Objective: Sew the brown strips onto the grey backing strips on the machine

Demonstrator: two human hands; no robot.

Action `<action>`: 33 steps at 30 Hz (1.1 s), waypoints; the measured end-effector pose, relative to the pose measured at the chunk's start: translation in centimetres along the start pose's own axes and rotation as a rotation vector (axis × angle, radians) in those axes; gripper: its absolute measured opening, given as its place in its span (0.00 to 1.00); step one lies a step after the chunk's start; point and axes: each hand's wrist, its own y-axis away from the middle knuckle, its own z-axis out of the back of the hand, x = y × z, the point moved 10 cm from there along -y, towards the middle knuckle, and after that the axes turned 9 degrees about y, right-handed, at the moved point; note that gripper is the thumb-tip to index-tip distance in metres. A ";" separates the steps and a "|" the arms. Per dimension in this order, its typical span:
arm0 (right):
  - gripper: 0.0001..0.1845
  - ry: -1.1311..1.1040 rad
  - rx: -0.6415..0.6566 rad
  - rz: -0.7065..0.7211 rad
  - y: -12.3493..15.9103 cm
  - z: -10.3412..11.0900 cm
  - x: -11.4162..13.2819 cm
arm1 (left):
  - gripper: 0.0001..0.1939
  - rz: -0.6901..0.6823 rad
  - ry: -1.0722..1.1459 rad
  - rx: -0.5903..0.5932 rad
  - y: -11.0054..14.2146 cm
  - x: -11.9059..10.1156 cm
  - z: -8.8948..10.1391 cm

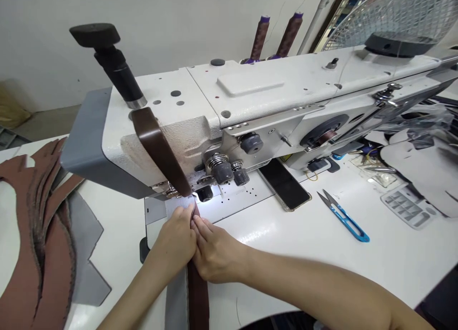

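Note:
A long strip of brown and grey material point(198, 296) runs from the table's front edge up under the head of a white sewing machine point(246, 91). Close below the lit needle area, my left hand point(177, 234) is closed on the strip's grey side, its fingertips near the presser foot. Pressed against it, my right hand point(216, 251) pinches the brown edge of the same strip. The needle and the fold between my fingers are mostly hidden by my hands and the machine's brown lever point(161, 148).
Brown cut pieces point(53, 253) lie in a pile at the left, over a grey piece point(88, 253). To the right are a phone point(284, 184), blue thread snips point(345, 218) and a stencil plate point(408, 208). Thread cones point(260, 38) and a fan point(397, 15) stand behind.

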 end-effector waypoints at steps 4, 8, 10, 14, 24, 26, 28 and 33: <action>0.11 0.017 -0.020 -0.005 -0.1 0.1 -0.1 | 0.29 0.020 -0.001 0.010 0.0 0.4 -0.3; 0.13 0.029 0.042 0.026 0.1 -0.6 0.5 | 0.28 0.016 -0.031 0.023 0.0 0.1 -0.2; 0.13 0.019 0.087 0.050 0.3 -1.1 0.9 | 0.29 0.015 -0.047 0.031 0.0 0.0 -0.2; 0.14 -0.026 0.089 0.051 0.4 -1.2 0.8 | 0.29 -0.007 -0.051 0.004 -0.2 0.1 0.0; 0.16 0.087 0.098 0.020 0.0 -0.2 2.1 | 0.28 0.001 -0.068 -0.010 0.1 -0.1 0.1; 0.17 0.102 0.081 0.006 -0.2 0.3 2.3 | 0.27 -0.002 -0.103 -0.026 0.3 -0.1 0.2; 0.17 0.094 0.039 -0.013 -0.4 0.7 2.2 | 0.27 -0.003 -0.133 -0.032 0.4 -0.1 0.1; 0.16 0.097 0.001 -0.030 -0.6 0.6 1.3 | 0.27 -0.002 -0.210 -0.019 0.4 0.0 0.0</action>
